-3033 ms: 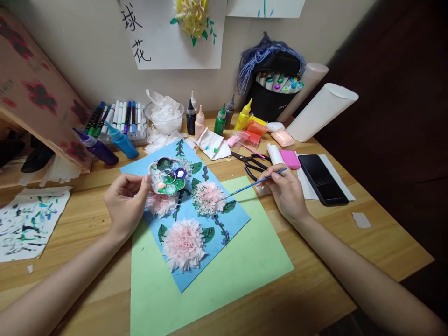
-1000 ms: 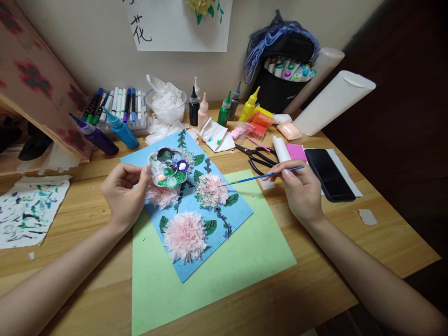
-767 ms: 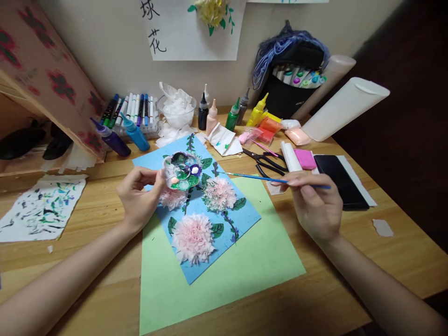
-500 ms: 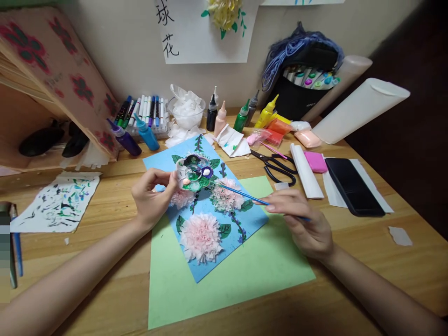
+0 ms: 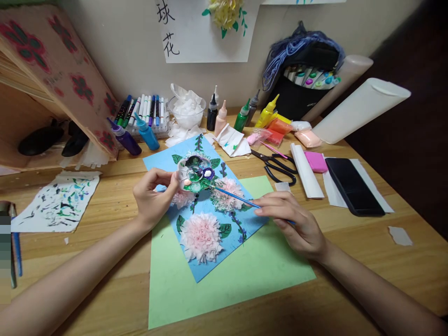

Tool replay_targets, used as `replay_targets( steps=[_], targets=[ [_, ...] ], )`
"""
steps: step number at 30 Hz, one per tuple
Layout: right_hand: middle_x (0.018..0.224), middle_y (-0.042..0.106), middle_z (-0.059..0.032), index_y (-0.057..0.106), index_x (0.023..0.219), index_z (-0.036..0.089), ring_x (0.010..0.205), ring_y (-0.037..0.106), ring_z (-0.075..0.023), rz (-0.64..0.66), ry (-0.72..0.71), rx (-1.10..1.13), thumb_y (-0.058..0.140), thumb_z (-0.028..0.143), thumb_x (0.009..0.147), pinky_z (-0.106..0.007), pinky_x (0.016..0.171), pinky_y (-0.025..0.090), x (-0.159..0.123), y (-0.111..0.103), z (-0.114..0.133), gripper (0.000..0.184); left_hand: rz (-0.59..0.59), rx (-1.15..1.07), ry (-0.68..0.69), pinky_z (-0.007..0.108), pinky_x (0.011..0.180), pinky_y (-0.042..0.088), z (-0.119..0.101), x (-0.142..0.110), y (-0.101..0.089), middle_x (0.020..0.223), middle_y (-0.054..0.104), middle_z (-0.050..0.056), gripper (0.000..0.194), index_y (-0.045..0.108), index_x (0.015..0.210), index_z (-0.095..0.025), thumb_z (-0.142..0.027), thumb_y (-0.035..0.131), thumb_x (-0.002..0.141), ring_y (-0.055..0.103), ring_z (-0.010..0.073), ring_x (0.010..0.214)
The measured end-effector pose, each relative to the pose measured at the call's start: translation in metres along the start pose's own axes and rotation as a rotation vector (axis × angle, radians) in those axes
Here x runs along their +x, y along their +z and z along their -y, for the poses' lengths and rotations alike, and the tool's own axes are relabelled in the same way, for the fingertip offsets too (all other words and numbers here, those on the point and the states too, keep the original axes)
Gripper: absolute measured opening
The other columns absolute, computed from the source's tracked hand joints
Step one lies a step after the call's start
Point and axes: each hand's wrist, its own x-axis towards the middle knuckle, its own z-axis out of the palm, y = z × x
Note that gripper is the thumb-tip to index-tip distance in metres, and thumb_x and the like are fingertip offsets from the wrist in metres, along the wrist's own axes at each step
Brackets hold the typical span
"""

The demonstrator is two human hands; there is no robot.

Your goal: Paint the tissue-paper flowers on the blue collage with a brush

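Note:
My left hand (image 5: 156, 193) pinches the left rim of a small round paint palette (image 5: 196, 185), whose wells carry green, black, purple, white and peach paint. Held between the fingers and thumb of my right hand (image 5: 292, 221) is a thin blue paintbrush (image 5: 235, 196), its tip at the palette's lower right edge among the green paint. Below the palette lies a blue picture board (image 5: 210, 268) with pale pink crinkled-paper flowers (image 5: 202, 238), painted leaves and dark stems. The palette hides part of the upper flowers. Under the board is a light green sheet (image 5: 224, 303).
Paint bottles (image 5: 242, 115) and a bowl of white tissue (image 5: 187, 112) line the wall. Black scissors (image 5: 276, 165), a phone (image 5: 353, 186) and a white tube (image 5: 364, 109) stand or lie at right. A paint-smeared paper (image 5: 58, 200) lies at left, beside a flower-painted box (image 5: 70, 74).
My right hand has moved left with the paintbrush, bringing its tip onto the palette's lower right edge. My left hand and the palette have shifted very slightly right.

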Motion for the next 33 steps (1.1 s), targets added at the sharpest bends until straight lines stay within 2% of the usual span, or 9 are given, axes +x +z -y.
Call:
replay_targets(
  steps=[2, 4, 6, 10, 12, 15, 25, 33],
  targets=[
    [0.106, 0.070, -0.0047, 0.059, 0.115, 0.025, 0.097, 0.059, -0.0187, -0.009, -0.006, 0.015, 0.044, 0.017, 0.088, -0.036, 0.081, 0.050, -0.002, -0.001, -0.001, 0.032, -0.002, -0.006, 0.003, 0.019, 0.046, 0.045, 0.000, 0.000, 0.000, 0.056, 0.060, -0.003, 0.014, 0.056, 0.064, -0.017, -0.017, 0.068, 0.072, 0.053, 0.0074, 0.047],
    [0.104, 0.070, -0.0047, 0.060, 0.114, 0.025, 0.097, 0.060, -0.0193, -0.072, 0.022, 0.060, 0.043, 0.020, 0.089, -0.038, 0.083, 0.049, -0.004, -0.002, -0.002, 0.031, -0.003, -0.012, -0.005, 0.019, 0.046, 0.045, 0.001, 0.001, 0.000, 0.056, 0.060, -0.003, 0.015, 0.056, 0.064, -0.017, -0.017, 0.068, 0.072, 0.054, 0.0075, 0.047],
    [0.100, 0.070, -0.0040, 0.062, 0.108, 0.026, 0.094, 0.061, -0.0197, -0.230, 0.082, 0.143, 0.041, 0.022, 0.090, -0.039, 0.081, 0.049, -0.004, -0.003, -0.003, 0.028, -0.005, -0.013, -0.023, 0.019, 0.046, 0.045, 0.001, 0.001, 0.001, 0.056, 0.060, -0.003, 0.015, 0.056, 0.064, -0.017, -0.018, 0.068, 0.072, 0.053, 0.0074, 0.047],
    [0.078, 0.064, -0.0019, 0.065, 0.089, 0.025, 0.073, 0.064, -0.0169, -0.659, 0.235, 0.316, 0.040, 0.024, 0.092, -0.032, 0.058, 0.046, 0.001, -0.007, -0.007, 0.026, -0.031, -0.001, -0.064, 0.017, 0.047, 0.044, 0.004, 0.002, 0.000, 0.058, 0.060, -0.003, 0.014, 0.057, 0.064, -0.017, -0.019, 0.069, 0.072, 0.053, 0.0065, 0.049],
    [0.074, 0.060, -0.0011, 0.065, 0.083, 0.025, 0.065, 0.064, -0.0155, -0.742, 0.308, 0.348, 0.041, 0.026, 0.092, -0.031, 0.053, 0.043, 0.003, -0.009, -0.011, 0.025, -0.036, -0.002, -0.084, 0.018, 0.047, 0.045, 0.005, 0.003, 0.000, 0.059, 0.060, -0.003, 0.015, 0.057, 0.064, -0.017, -0.021, 0.069, 0.071, 0.053, 0.0066, 0.050],
    [0.076, 0.060, -0.0013, 0.064, 0.081, 0.024, 0.066, 0.064, -0.0150, -0.723, 0.381, 0.365, 0.043, 0.029, 0.091, -0.031, 0.053, 0.045, 0.003, -0.010, -0.016, 0.023, -0.037, -0.003, -0.093, 0.018, 0.048, 0.045, 0.008, 0.003, -0.001, 0.060, 0.060, -0.003, 0.014, 0.058, 0.065, -0.018, -0.021, 0.070, 0.071, 0.053, 0.0070, 0.051],
    [0.080, 0.062, -0.0038, 0.064, 0.084, 0.021, 0.071, 0.063, -0.0156, -0.573, 0.454, 0.384, 0.043, 0.030, 0.092, -0.032, 0.059, 0.046, -0.001, -0.004, -0.015, 0.024, -0.053, -0.027, -0.101, 0.018, 0.048, 0.044, 0.009, 0.003, 0.000, 0.060, 0.061, -0.003, 0.014, 0.058, 0.064, -0.017, -0.019, 0.071, 0.069, 0.053, 0.0067, 0.051],
    [0.082, 0.062, -0.0041, 0.064, 0.086, 0.023, 0.073, 0.064, -0.0161, -0.572, 0.431, 0.384, 0.042, 0.029, 0.092, -0.033, 0.060, 0.046, -0.001, -0.004, -0.015, 0.024, -0.035, 0.008, -0.073, 0.020, 0.047, 0.044, 0.007, 0.004, 0.000, 0.058, 0.057, -0.003, 0.017, 0.056, 0.063, -0.018, -0.024, 0.070, 0.072, 0.052, 0.0074, 0.050]
  ],
)
